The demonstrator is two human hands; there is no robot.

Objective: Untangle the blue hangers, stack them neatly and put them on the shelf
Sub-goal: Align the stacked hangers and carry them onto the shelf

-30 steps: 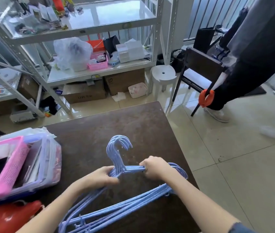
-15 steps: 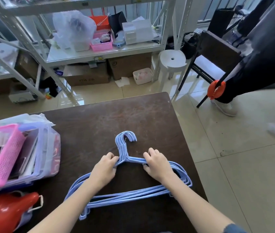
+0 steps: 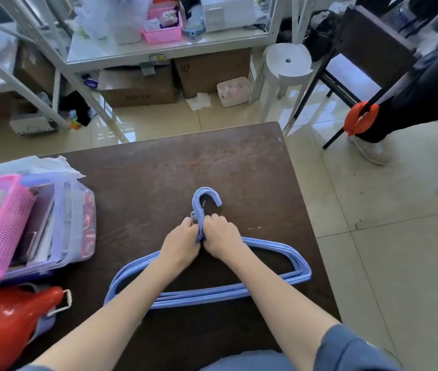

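Observation:
Several blue hangers (image 3: 287,266) lie stacked flat on the dark brown table (image 3: 145,178), hooks together and pointing away from me. My left hand (image 3: 181,243) and my right hand (image 3: 221,235) meet at the stack's neck, both pinching the bundled necks just below the hooks (image 3: 204,198). My forearms cover the middle of the hangers. The white metal shelf (image 3: 164,56) stands beyond the table's far edge.
A pink basket (image 3: 0,226) inside a clear bin sits on the table's left, with a red plastic container (image 3: 6,322) below it. A white stool (image 3: 288,62), a dark chair (image 3: 367,46) and a standing person (image 3: 426,89) are at the right. Cardboard boxes (image 3: 137,89) sit under the shelf.
My hands slid inward from the hangers' shoulders to the neck and closed together on it. The hooks are now bunched tighter and the stack lies flatter and more aligned.

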